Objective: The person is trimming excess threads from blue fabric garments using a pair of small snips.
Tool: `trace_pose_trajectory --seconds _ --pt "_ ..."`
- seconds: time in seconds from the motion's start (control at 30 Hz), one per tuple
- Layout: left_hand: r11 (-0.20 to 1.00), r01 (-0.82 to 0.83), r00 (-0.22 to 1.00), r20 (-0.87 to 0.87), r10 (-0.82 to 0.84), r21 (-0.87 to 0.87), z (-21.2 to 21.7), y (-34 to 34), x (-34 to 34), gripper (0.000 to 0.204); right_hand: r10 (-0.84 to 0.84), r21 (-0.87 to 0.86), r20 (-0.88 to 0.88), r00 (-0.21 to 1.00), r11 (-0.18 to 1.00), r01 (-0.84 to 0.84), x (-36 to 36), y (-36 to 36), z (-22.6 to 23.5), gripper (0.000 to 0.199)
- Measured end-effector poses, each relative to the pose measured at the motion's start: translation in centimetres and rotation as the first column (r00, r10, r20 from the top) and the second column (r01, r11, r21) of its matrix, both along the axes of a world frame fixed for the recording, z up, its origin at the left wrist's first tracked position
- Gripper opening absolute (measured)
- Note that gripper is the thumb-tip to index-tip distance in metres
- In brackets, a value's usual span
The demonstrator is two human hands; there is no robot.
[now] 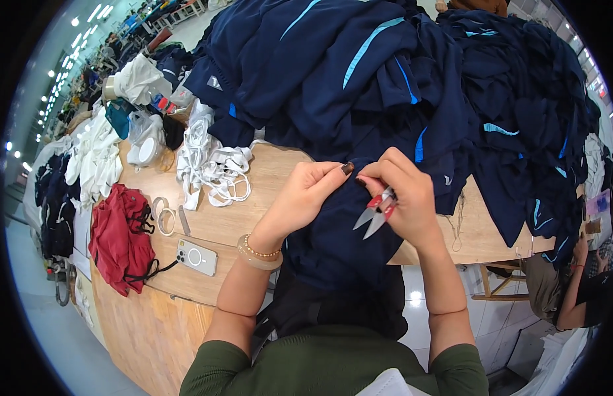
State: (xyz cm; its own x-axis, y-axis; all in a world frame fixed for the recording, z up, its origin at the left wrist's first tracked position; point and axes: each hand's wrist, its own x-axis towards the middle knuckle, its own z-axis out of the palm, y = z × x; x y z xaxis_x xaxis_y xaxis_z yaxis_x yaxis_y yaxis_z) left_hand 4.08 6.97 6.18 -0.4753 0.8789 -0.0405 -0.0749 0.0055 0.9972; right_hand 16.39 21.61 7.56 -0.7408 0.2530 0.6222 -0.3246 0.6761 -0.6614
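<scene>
The left hand (305, 193) is pinching the navy garment (339, 231) that is hanging over the wooden counter (214, 224) edge, its grip closed on the cloth, while the right hand (407, 195) is gripping small thread snips (375, 214) just beside it.

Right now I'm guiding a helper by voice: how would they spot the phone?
Start at the wooden table under the navy garment pile. Near its front edge, left of the left hand, lies the phone, beside a red bag. It is the only flat silvery slab there.
</scene>
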Motion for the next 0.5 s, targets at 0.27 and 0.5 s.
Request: trace_pose_trajectory --seconds 0.27,0.5 --pt "0.990 0.036 0.978 0.198 -0.063 0.139 0.9 0.3 0.1 0.028 -0.050 -0.581 0.003 0.999 0.813 0.042 0.5 2.5 -1.2 0.017" --pt "0.997 0.014 0.977 0.212 -0.031 0.080 1.4 0.2 0.4 0.025 0.010 -0.508 0.250 0.968 0.853 0.122 0.7 1.6 1.2 0.012"
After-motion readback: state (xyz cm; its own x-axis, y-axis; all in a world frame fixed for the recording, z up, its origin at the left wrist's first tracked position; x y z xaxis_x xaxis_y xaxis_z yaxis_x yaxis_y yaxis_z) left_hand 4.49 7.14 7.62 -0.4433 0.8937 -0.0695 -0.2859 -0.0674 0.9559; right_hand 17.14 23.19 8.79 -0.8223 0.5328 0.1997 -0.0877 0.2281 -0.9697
